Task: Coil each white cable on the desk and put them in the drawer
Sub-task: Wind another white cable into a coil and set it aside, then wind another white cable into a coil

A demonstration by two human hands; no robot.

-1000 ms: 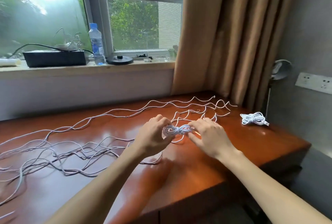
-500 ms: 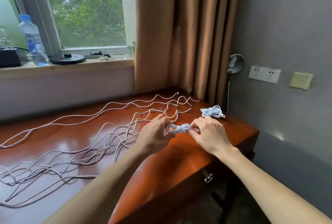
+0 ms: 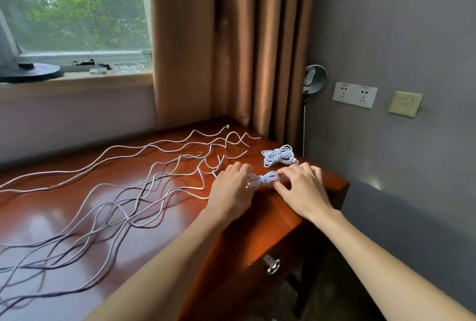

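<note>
Head view: left hand (image 3: pixel 231 188) and right hand (image 3: pixel 305 190) both pinch small white coiled cable bundle (image 3: pixel 264 179); coil looks tied; next needs one hand freed for closed red-brown wooden drawer (image 3: pixel 248 252)

Our L hand (image 3: pixel 231 187) & R hand (image 3: pixel 304 189), close together, palms down
Each grips one end of the coiled cable (image 3: pixel 262 180) btwn them, fingers curled over it; both forearms bare, stretched fwd, wrists approx. level.
</note>
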